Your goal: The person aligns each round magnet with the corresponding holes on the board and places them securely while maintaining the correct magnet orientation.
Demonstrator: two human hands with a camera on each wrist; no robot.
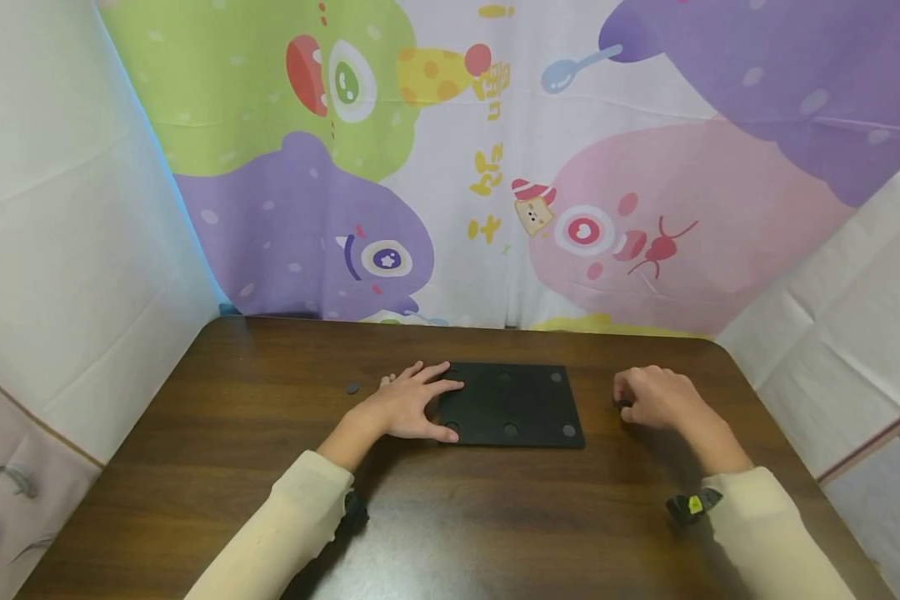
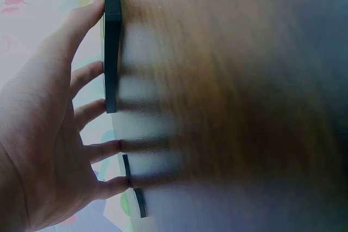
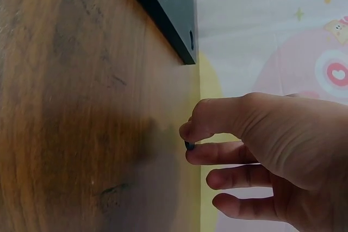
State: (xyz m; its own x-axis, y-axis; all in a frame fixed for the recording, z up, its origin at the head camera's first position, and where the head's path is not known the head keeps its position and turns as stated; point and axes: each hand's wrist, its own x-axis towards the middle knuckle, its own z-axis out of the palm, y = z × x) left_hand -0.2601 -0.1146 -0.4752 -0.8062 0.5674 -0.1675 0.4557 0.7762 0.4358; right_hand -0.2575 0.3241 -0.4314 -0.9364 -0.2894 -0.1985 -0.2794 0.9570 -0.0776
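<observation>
A flat black board [image 1: 506, 404] with several round recesses lies on the table. Lighter grey round spots show at its two right corners. Across its left end my left hand [image 1: 405, 406] is spread, thumb and forefinger at the board's edge, fingers straight. By that hand's outer fingers two thin dark discs [image 2: 140, 203] appear in the left wrist view; the head view shows one disc [image 1: 352, 388] left of the hand. Right of the board, my right hand [image 1: 660, 396] pinches a small dark disc [image 3: 189, 145] between thumb and fingertips, low over the table.
The brown wooden table [image 1: 450, 517] has rounded far corners. Behind it hangs a cartoon-printed curtain [image 1: 465, 275], with pale cloth walls [image 1: 45, 208] on both sides. A dark band with a yellow mark [image 1: 694, 505] sits at the right wrist.
</observation>
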